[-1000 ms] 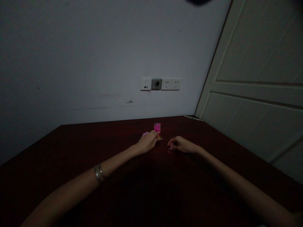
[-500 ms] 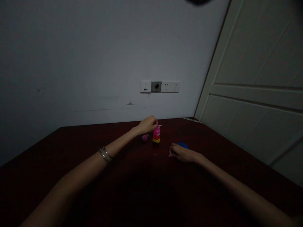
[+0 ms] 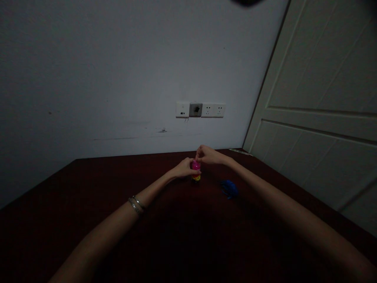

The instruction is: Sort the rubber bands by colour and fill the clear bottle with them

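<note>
A small bottle [image 3: 196, 166], pink on top with yellow lower down, stands upright on the dark red table. My left hand [image 3: 184, 169] is wrapped round its upper side, thumb across the front. At the bottle's mouth, my right hand [image 3: 203, 154] pinches with its fingertips; what lies between them, if anything, is too small and dark to make out. To the right sits a blue object [image 3: 229, 188] with thin leg-like strands, apart from both hands. The small purple ball seen earlier is hidden behind my left hand.
The dark red table [image 3: 118, 173] meets a grey wall with a row of sockets [image 3: 200, 110]. On the right, a pale panelled door [image 3: 309, 129] rises beside the table. A thin light strip [image 3: 240, 152] lies at the back right edge.
My right hand has moved from beside the blue object up and left to the bottle's mouth. My left hand has shifted from the bottle's top down to its side.
</note>
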`<act>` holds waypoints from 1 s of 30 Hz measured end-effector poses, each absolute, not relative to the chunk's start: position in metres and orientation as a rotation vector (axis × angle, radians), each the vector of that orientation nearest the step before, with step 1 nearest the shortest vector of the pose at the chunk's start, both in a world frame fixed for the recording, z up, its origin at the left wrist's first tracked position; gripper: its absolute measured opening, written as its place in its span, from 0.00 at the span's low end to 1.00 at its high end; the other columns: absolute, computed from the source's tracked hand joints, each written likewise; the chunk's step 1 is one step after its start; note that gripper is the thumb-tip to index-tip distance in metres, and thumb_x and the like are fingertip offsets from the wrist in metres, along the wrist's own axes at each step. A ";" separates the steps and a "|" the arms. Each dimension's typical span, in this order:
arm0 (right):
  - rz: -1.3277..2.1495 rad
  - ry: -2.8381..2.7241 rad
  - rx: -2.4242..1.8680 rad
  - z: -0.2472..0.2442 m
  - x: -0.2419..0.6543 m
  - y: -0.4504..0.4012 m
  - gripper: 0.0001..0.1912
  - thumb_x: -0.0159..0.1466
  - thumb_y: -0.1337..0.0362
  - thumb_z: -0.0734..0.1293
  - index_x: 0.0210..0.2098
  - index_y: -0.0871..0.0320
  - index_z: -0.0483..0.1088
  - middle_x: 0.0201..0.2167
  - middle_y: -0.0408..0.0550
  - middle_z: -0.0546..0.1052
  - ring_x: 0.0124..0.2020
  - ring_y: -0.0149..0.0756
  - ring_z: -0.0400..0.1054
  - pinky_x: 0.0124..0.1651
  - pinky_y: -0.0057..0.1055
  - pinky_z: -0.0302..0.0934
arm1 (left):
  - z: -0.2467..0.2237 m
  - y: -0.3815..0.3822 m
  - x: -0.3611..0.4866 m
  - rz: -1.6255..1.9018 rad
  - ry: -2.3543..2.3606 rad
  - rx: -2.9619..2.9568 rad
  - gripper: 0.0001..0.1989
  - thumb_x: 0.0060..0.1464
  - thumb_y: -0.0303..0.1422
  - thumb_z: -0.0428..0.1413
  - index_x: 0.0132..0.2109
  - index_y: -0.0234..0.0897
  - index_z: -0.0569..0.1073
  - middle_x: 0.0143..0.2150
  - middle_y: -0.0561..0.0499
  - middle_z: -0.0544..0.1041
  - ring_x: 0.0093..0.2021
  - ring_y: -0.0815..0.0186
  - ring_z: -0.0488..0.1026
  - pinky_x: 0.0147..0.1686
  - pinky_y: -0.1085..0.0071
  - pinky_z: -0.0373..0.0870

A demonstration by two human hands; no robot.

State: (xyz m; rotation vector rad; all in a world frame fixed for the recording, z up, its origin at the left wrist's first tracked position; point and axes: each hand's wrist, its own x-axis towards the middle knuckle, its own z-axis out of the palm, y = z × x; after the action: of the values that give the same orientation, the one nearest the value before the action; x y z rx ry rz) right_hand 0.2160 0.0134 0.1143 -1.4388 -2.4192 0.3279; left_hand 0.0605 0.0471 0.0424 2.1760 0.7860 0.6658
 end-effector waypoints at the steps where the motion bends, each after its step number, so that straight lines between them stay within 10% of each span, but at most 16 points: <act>1: 0.372 -2.462 -1.483 0.116 0.214 0.016 0.07 0.53 0.70 0.62 0.25 0.66 0.72 0.21 0.48 0.71 0.25 0.30 0.62 0.30 0.26 0.55 | 0.037 0.048 0.062 0.664 0.794 2.190 0.17 0.39 0.38 0.59 0.36 0.29 0.71 0.31 0.49 0.71 0.30 0.68 0.66 0.29 0.73 0.62; 14: 1.122 -2.460 -1.576 0.105 0.201 0.041 0.31 0.65 0.56 0.48 0.16 0.60 0.72 0.18 0.49 0.73 0.23 0.33 0.65 0.36 0.32 0.59 | 0.016 0.048 0.067 0.725 0.728 2.156 0.16 0.47 0.38 0.54 0.39 0.29 0.70 0.33 0.46 0.72 0.30 0.69 0.67 0.29 0.73 0.64; 30: 0.544 -2.385 -1.531 0.143 0.227 0.009 0.28 0.64 0.58 0.47 0.29 0.66 0.74 0.34 0.55 0.76 0.35 0.38 0.68 0.44 0.33 0.57 | 0.016 0.043 0.075 0.875 0.808 2.154 0.22 0.42 0.47 0.56 0.35 0.30 0.71 0.24 0.54 0.64 0.21 0.74 0.55 0.20 0.77 0.50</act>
State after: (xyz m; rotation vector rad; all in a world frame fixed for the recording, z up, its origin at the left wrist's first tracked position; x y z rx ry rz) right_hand 0.2273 0.0093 0.1426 -1.5315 -2.3848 0.5441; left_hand 0.0745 0.0426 0.0160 2.1539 0.8077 0.8747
